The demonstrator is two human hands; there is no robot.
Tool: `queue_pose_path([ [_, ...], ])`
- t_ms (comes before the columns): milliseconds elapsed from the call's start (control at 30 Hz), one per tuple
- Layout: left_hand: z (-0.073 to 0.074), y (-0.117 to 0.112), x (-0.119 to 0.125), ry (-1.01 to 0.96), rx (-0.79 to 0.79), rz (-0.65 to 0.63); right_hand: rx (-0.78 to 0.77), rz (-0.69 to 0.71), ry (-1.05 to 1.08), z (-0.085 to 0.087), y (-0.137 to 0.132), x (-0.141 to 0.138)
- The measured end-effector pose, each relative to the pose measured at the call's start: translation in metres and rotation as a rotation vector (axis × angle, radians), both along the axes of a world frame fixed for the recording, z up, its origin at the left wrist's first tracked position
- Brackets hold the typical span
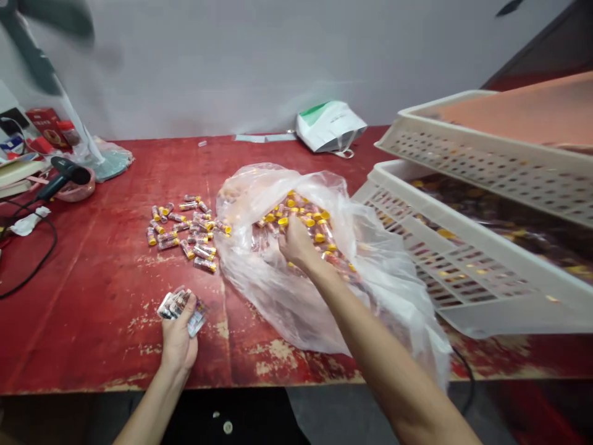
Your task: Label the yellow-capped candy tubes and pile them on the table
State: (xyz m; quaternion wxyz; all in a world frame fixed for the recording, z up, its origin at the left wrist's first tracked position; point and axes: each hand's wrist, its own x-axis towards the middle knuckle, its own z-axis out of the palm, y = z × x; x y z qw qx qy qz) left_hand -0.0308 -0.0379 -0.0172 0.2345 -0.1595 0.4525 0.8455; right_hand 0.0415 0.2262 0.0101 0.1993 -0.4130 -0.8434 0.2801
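Left hand pinches flat printed pieces at eight o'clock; right hand dips into the central plastic bag, grip unclear. Loose tubes lie at nine, a fan at ten. Yellow-capped tubes fill the bag and the lower crate at three.

- Clear plastic bag: thin, crumpled, whitish; it lies slumped on the red tabletop, its mouth gaping so the contents show.
- Bagged tubes: many small, clear-walled cylinders with yellow caps and pinkish-brown insides, heaped at mixed angles; the right hand is among them, and whether it grips one cannot be told.
- Loose tubes: the same kind, capped, mostly lying on their sides in a scattered cluster left of the bag, the nearest beside its edge.
- Printed pieces: small, flat, multicoloured, loosely fanned, pinched under the left hand's thumb.
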Motion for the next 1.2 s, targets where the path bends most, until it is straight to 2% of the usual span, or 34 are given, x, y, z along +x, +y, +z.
queue_pose_path([
  [100, 0.006, 0.002, 0.006, -0.002, 0.026, 0.022, -0.109, 0.185, 0.125, 0.0, -0.086, 0.009],
  [167, 0.009, 0.002, 0.011, -0.005, 0.039, 0.026, -0.457, 0.348, 0.431, -0.01, -0.142, 0.01],
  [233, 0.01, 0.0, 0.015, -0.012, 0.039, 0.014, -0.709, 0.3, 0.67, -0.022, -0.18, 0.007],
  [267, 0.01, -0.002, 0.016, -0.019, 0.035, 0.006, -0.781, 0.256, 0.734, -0.027, -0.19, 0.005],
  [333, 0.01, -0.006, 0.017, -0.036, 0.022, 0.007, -0.837, 0.191, 0.788, -0.033, -0.196, 0.003],
  [433, 0.008, -0.01, 0.016, -0.093, 0.011, 0.05, -0.895, 0.194, 0.844, -0.034, -0.188, 0.012],
  [600, 0.009, -0.01, 0.017, -0.207, 0.036, 0.036, -0.896, 0.171, 0.912, -0.023, -0.188, 0.044],
  [700, 0.009, -0.01, 0.023, -0.223, 0.038, 0.003, -0.916, 0.153, 0.974, -0.016, -0.196, 0.051],
  [833, 0.007, -0.011, 0.033, -0.184, 0.053, -0.076, -0.765, 0.141, 1.007, -0.017, -0.206, 0.048],
  [933, 0.006, -0.012, 0.036, -0.188, 0.072, -0.119, -0.482, 0.104, 1.02, -0.024, -0.208, 0.052],
  [1000, 0.007, -0.013, 0.035, -0.197, 0.069, -0.118, -0.29, 0.19, 0.967, -0.027, -0.207, 0.061],
  [1100, 0.009, -0.015, 0.035, -0.2, 0.057, -0.101, -0.063, 0.407, 0.803, -0.028, -0.201, 0.077],
  [1133, 0.01, -0.015, 0.035, -0.201, 0.055, -0.094, 0.013, 0.439, 0.76, -0.027, -0.2, 0.081],
  [1200, 0.011, -0.016, 0.036, -0.199, 0.052, -0.086, 0.147, 0.416, 0.733, -0.025, -0.197, 0.088],
])
